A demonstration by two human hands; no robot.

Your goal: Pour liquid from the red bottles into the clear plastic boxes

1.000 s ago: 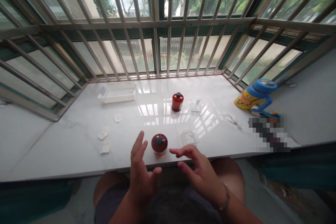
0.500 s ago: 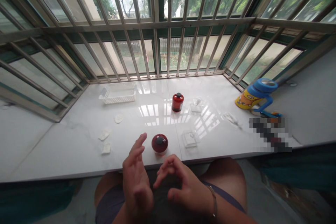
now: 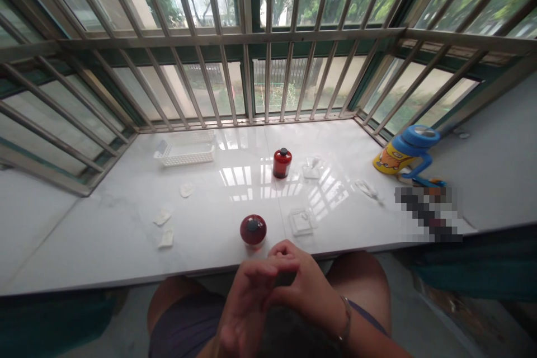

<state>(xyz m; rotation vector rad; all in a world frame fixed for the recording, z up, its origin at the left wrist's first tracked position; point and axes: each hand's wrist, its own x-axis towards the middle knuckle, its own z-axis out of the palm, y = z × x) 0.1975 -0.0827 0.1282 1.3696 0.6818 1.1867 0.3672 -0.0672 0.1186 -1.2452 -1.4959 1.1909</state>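
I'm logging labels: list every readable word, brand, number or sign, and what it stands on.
No text can be read.
Near red bottle: no legible lettering.
Far red bottle: pale patch, too small to tell whether printed.
Blue-and-yellow cup: cartoon picture, no legible lettering.
Pixelated patch at right: nothing legible.

Left hand (image 3: pixel 248 297): overlaps right hand (image 3: pixel 312 285) by the table's (image 3: pixel 104 246) near edge
Front red bottle (image 3: pixel 253 230): upright, near that edge
White basket (image 3: pixel 188 158): far left corner
Blue-yellow mug (image 3: pixel 405 151): right edge

I see a narrow lane over the worktop (image 3: pixel 104 240) — between the near red bottle (image 3: pixel 253 230) and clear case (image 3: pixel 301 222) — obstructed farther back by the far red bottle (image 3: pixel 282 163).
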